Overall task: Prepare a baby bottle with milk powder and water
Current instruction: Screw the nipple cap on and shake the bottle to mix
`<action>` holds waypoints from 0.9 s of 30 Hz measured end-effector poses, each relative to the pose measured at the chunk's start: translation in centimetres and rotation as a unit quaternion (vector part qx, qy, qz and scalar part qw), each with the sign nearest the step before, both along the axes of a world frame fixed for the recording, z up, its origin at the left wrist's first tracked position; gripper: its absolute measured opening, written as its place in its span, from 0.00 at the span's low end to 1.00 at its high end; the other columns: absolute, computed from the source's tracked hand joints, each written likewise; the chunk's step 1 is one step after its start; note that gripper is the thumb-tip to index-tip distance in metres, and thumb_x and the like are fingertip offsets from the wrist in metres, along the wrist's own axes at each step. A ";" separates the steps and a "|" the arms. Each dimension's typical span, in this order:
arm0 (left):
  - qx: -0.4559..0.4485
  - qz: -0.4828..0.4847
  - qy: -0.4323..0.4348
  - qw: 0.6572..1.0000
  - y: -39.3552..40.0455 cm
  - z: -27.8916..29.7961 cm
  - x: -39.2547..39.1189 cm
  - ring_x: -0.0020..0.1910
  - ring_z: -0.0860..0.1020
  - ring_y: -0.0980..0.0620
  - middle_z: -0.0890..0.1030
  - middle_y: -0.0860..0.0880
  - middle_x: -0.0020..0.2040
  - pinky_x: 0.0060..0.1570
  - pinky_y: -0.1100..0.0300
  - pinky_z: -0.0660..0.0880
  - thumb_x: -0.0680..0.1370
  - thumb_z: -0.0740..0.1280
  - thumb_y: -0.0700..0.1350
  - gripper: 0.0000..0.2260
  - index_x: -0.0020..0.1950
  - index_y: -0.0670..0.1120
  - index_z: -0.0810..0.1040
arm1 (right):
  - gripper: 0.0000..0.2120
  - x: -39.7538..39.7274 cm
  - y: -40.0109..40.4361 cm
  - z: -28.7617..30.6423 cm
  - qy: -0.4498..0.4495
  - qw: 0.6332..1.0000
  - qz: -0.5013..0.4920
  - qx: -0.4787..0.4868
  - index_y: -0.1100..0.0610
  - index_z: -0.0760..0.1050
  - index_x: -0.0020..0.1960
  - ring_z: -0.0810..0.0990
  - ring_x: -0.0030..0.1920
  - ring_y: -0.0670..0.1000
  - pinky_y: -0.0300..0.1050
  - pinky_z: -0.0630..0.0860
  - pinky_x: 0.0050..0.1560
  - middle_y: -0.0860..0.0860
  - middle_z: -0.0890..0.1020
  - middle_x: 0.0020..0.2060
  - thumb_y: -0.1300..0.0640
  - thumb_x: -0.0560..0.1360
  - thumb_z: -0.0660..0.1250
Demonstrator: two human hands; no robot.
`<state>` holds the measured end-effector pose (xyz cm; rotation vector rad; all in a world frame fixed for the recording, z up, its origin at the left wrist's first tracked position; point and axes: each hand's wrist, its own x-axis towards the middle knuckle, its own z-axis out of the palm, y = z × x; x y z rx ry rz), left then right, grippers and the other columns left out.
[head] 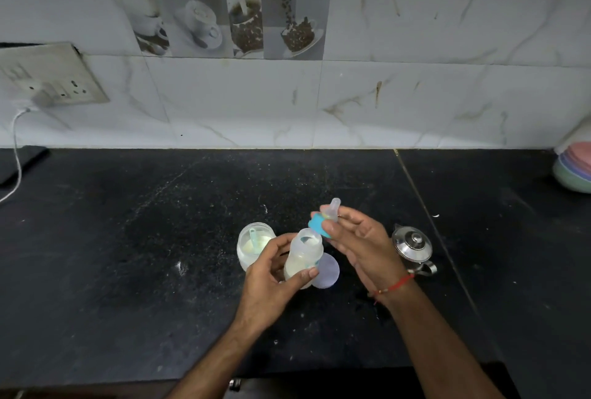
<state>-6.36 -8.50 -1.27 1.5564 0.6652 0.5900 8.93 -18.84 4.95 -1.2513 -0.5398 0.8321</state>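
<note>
My left hand (271, 274) grips a clear baby bottle (303, 254) with its mouth uncovered and pale milk in its lower half. My right hand (361, 245) holds the blue screw ring with a clear teat (323, 219) tilted just above and right of the bottle's mouth. Left of the bottle stands an uncovered jar of milk powder (252, 245) with a light-blue scoop inside it. A pale round lid (327, 270) lies flat on the black counter (128, 254), partly hidden behind the bottle.
A small steel kettle with its lid on (414, 248) stands right of my right hand. Stacked pastel bowls (575, 171) sit at the far right by the wall. A wall socket (54, 79) with a white cable (16, 155) is at the left. White specks dot the counter.
</note>
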 end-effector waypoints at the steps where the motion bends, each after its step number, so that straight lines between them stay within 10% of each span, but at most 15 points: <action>1: -0.002 -0.006 -0.003 1.000 -0.2 0.0 0.1 0.58 0.85 0.51 0.85 0.54 0.60 0.57 0.48 0.83 0.71 0.81 0.41 0.25 0.65 0.52 0.78 | 0.18 -0.5 -0.3 0.2 -0.015 1.000 0.001 0.000 0.59 0.80 0.61 0.86 0.58 0.52 0.45 0.82 0.59 0.55 0.87 0.57 0.60 0.71 0.74; 9: -0.003 -0.071 -0.032 0.997 -1.5 0.8 0.8 0.60 0.85 0.54 0.86 0.54 0.60 0.57 0.61 0.81 0.71 0.78 0.42 0.27 0.70 0.49 0.77 | 0.22 -1.6 -3.5 -0.5 -0.143 0.989 0.023 -0.040 0.59 0.74 0.72 0.81 0.67 0.48 0.44 0.78 0.66 0.47 0.83 0.65 0.70 0.79 0.68; 16: 0.029 -0.094 -0.040 0.994 -2.0 1.4 0.7 0.63 0.83 0.55 0.85 0.56 0.64 0.61 0.60 0.80 0.71 0.79 0.44 0.27 0.69 0.53 0.78 | 0.21 -1.8 -4.6 -0.5 -0.135 0.988 -0.050 -0.065 0.58 0.76 0.60 0.86 0.58 0.51 0.54 0.83 0.60 0.47 0.87 0.54 0.68 0.71 0.78; 20: 0.029 -0.101 -0.040 0.994 -2.3 1.7 0.9 0.64 0.82 0.54 0.84 0.55 0.64 0.62 0.59 0.79 0.72 0.79 0.45 0.27 0.71 0.52 0.77 | 0.28 -2.9 -4.6 -0.7 -0.090 0.995 -0.048 -0.015 0.52 0.70 0.72 0.81 0.65 0.49 0.48 0.81 0.61 0.41 0.82 0.62 0.64 0.75 0.74; 23: 0.016 -0.099 -0.045 0.994 -2.1 1.5 1.1 0.64 0.83 0.54 0.85 0.55 0.64 0.62 0.61 0.79 0.72 0.78 0.43 0.28 0.71 0.49 0.77 | 0.27 -2.8 -4.9 -0.3 -0.012 0.996 -0.055 0.063 0.54 0.68 0.76 0.77 0.71 0.54 0.57 0.75 0.69 0.52 0.79 0.70 0.61 0.78 0.66; 27: 0.015 -0.100 -0.052 0.994 -2.1 1.4 1.3 0.65 0.82 0.55 0.84 0.55 0.65 0.62 0.64 0.77 0.72 0.77 0.43 0.28 0.71 0.48 0.76 | 0.21 -2.3 -5.0 -0.5 0.032 0.990 -0.096 0.101 0.58 0.73 0.69 0.79 0.64 0.57 0.73 0.69 0.70 0.56 0.79 0.53 0.63 0.76 0.64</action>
